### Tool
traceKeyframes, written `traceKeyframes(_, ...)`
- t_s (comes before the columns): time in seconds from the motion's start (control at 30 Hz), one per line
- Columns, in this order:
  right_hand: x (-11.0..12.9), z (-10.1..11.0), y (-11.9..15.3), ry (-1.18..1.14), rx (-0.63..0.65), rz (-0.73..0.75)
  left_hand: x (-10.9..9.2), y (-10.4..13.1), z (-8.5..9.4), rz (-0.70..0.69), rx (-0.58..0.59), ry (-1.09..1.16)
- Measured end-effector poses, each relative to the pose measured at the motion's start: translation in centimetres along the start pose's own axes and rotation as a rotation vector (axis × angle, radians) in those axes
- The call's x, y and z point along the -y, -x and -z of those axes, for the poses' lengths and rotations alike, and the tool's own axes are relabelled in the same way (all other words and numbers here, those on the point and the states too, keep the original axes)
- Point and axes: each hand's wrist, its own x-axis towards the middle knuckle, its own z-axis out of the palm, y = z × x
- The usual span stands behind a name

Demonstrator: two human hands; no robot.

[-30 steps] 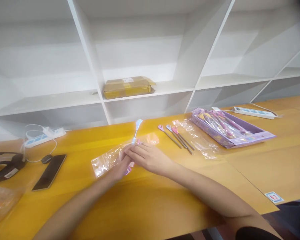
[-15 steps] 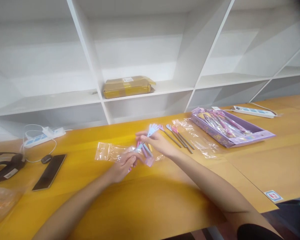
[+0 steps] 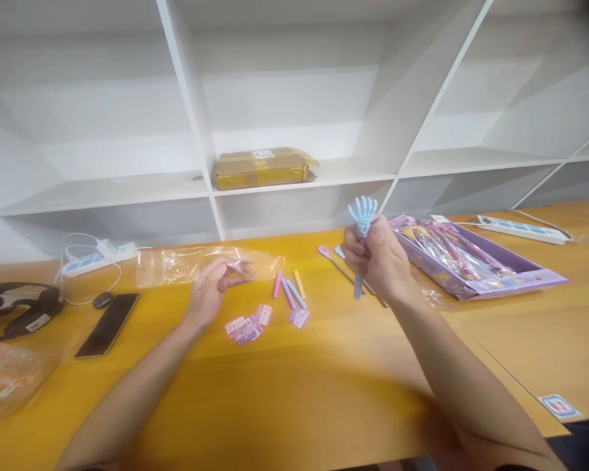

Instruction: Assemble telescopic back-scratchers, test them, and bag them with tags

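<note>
My right hand (image 3: 380, 258) is closed around a light-blue hand-shaped back scratcher (image 3: 363, 210), its fingers pointing up and a short blue end showing below my fist. My left hand (image 3: 213, 288), slightly blurred, has its fingers apart beside a clear plastic bag (image 3: 169, 265) that reaches behind it. Pink, purple, blue and yellow tubes lie mid-table, the yellow tube (image 3: 299, 285) rightmost. Nearby are small printed cards (image 3: 248, 329) and a lone card (image 3: 300, 318). Metal-rod back scratchers, among them a pink-purple one (image 3: 324, 252), lie partly hidden behind my right hand.
At right stands a purple display box (image 3: 520, 282) of wrapped back scratchers, near a power strip (image 3: 523, 229). A phone (image 3: 108, 325), another power strip (image 3: 98, 258), a black strapped device (image 3: 29, 314) and a plastic bag (image 3: 10, 379) are at left. A taped parcel (image 3: 265, 168) sits on the shelf.
My right hand has carried the blue back scratcher up and right, away from my left hand. The clear bag now lies farther left and back, and the cards and tubes are uncovered.
</note>
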Motion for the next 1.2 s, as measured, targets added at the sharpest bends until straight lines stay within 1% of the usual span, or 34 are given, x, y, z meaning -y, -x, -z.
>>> traceKeyframes(0.1,1.0,-1.2,1.5,0.094,0.248,-0.114,-2.0,-0.1,0.4,-0.024,-0.036,0.047)
traceKeyframes(0.17,0.9,-2.4,2.0,0.165,0.418,-0.154,-3.1,0.0,0.6,-0.053,-0.037,0.06)
traceKeyframes(0.23,0.5,-3.2,2.1,0.198,0.562,-0.19,-3.9,0.2,0.7,-0.045,-0.03,0.053)
traceKeyframes(0.27,0.1,-3.5,2.0,0.196,0.617,-0.219,-4.2,0.2,0.7,-0.023,-0.018,0.047)
traceKeyframes(0.33,-0.8,-3.6,1.7,0.164,0.687,-0.296,-4.6,0.4,0.8,0.048,0.025,0.043)
traceKeyframes(0.4,-1.9,-3.2,1.4,0.117,0.736,-0.361,-4.8,0.5,0.8,0.102,0.062,0.063)
traceKeyframes(0.47,-2.9,-2.8,1.2,0.064,0.792,-0.391,-4.7,0.5,0.7,0.134,0.072,0.1)
traceKeyframes(0.53,-3.7,-2.4,1.1,0.025,0.827,-0.402,-4.3,0.4,0.5,0.158,0.064,0.138)
traceKeyframes(0.67,-4.4,-2.6,1.4,-0.042,0.83,-0.438,-3.6,0.3,-0.3,0.226,0.05,0.131)
traceKeyframes(0.77,-4.6,-2.9,1.5,-0.071,0.846,-0.447,-3.2,0.3,-1.1,0.272,0.09,0.139)
traceKeyframes(0.83,-4.8,-2.9,1.6,-0.058,0.856,-0.457,-2.9,0.4,-1.6,0.27,0.126,0.161)
traceKeyframes(0.93,-5.1,-2.8,1.5,-0.051,0.858,-0.471,-2.2,0.6,-2.0,0.216,0.15,0.18)
traceKeyframes(1.03,-5.0,-2.9,1.6,-0.057,0.869,-0.478,-1.5,1.0,-2.3,0.171,0.14,0.232)
traceKeyframes(1.13,-4.5,-3.4,1.7,-0.042,0.884,-0.477,-1.2,1.4,-2.7,0.19,0.134,0.248)
traceKeyframes(1.2,-4.1,-3.7,1.7,-0.019,0.886,-0.473,-1.1,1.7,-3.0,0.209,0.106,0.231)
